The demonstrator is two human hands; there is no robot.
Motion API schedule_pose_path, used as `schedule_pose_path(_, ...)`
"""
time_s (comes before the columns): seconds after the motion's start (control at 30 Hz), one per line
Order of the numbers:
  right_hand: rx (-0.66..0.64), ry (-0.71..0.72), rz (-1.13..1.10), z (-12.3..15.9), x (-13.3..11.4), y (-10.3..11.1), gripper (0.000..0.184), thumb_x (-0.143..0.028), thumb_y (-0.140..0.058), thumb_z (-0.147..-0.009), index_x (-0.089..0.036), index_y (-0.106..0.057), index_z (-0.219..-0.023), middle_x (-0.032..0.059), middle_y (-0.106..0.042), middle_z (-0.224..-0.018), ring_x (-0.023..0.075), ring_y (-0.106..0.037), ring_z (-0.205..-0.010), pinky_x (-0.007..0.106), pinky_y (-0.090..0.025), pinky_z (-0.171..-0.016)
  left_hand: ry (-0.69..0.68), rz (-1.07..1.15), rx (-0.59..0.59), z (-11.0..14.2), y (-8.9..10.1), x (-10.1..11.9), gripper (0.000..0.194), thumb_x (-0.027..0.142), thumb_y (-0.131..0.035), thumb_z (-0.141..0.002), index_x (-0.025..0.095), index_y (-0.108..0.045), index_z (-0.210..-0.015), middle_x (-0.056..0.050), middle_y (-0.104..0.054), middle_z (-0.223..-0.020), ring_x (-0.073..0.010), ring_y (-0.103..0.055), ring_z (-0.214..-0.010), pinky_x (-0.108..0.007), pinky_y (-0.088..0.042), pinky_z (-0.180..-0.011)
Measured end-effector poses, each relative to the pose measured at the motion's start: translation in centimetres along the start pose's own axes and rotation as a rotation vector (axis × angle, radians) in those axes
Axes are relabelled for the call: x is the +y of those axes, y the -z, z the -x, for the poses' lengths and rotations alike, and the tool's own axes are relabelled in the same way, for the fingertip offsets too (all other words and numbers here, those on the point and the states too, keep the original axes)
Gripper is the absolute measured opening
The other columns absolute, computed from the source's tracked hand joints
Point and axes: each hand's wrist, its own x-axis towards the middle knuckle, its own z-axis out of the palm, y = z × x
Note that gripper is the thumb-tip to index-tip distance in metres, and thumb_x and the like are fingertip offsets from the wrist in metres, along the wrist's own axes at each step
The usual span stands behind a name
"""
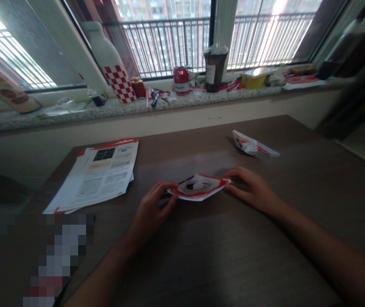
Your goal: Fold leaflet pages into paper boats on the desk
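Note:
A folded paper boat (201,196) in white and red sits low over the middle of the brown table, its hollow facing up. My left hand (156,200) pinches its left tip between thumb and fingers. At the opposite tip, my right hand (249,187) grips the paper the same way. Farther back on the right lies a second folded paper boat (254,147), white with red and dark print, leaning on its side. Whether the held boat touches the tabletop, I cannot tell.
Printed sheets (105,175) are stacked on the table (195,153) at the left. A pixelated patch covers the lower left corner. Along the stone windowsill (105,111) stand a checkered bottle (118,81), a red can (181,80), a dark drink cup (213,70) and a yellow container (253,81).

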Motion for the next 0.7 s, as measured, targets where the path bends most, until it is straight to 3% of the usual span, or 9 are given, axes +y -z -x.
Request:
schedule_pose_path(0.13, 0.12, 0.013, 0.199, -0.2, 0.4, 1.0, 0.024, -0.037, -0.066, -0.099, -0.024, -0.067, -0.12, 0.0098, -0.069, -0.113, 0.0262, -0.069, -0.097, 0.044, -0.061, -0.084, -0.003, -0.009, 0.009, 0.0, 0.1, 0.0, 0.02, 0.025, -0.061, -0.102, 0.024, -0.065, -0.121, -0.006, -0.069, -0.119, -0.0192, -0.072, -0.101, -0.037, -0.064, -0.09)
schedule_pose_path(0.27, 0.282, 0.009, 0.492, -0.5, 2.3, 3.0, 0.024, -0.036, -0.065, -0.098, -0.026, -0.07, -0.12, 0.0138, -0.065, -0.118, 0.0368, -0.062, -0.115, 0.06, -0.053, -0.099, 0.005, -0.021, 0.014, 0.0, 0.1, 0.0, 0.021, 0.026, -0.061, -0.102, 0.023, -0.065, -0.122, -0.007, -0.069, -0.119, -0.0191, -0.072, -0.099, -0.037, -0.064, -0.091)
schedule_pose_path(0.37, 0.401, -0.055, 0.655, -0.5, 4.3, 4.6, 0.031, -0.038, -0.067, -0.095, -0.028, -0.07, -0.124, 0.0161, -0.059, -0.132, 0.0418, -0.054, -0.125, 0.067, -0.046, -0.105, 0.007, -0.016, 0.018, 0.0, 0.2, 0.0, 0.021, 0.026, -0.061, -0.102, 0.024, -0.065, -0.122, -0.006, -0.069, -0.119, -0.019, -0.073, -0.1, -0.037, -0.065, -0.091)
schedule_pose_path(0.53, 0.442, -0.179, 0.751, 0.2, 7.3, 6.9, 0.038, -0.042, -0.071, -0.091, -0.023, -0.071, -0.124, 0.0197, -0.053, -0.143, 0.0462, -0.046, -0.134, 0.067, -0.042, -0.108, 0.002, -0.013, 0.033, -0.1, 0.1, 0.2, 0.019, 0.025, -0.062, -0.102, 0.024, -0.066, -0.12, -0.006, -0.069, -0.117, -0.0191, -0.073, -0.101, -0.036, -0.065, -0.09)
schedule_pose_path(0.7, 0.395, -0.295, 0.705, 0.6, 9.3, 7.6, 0.037, -0.042, -0.065, -0.092, -0.016, -0.071, -0.118, 0.0226, -0.063, -0.127, 0.0408, -0.063, -0.113, 0.057, -0.053, -0.095, 0.029, 0.004, 0.026, 0.0, 0.0, 0.1, 0.021, 0.027, -0.063, -0.102, 0.025, -0.066, -0.122, -0.005, -0.069, -0.12, -0.019, -0.073, -0.102, -0.036, -0.064, -0.092)
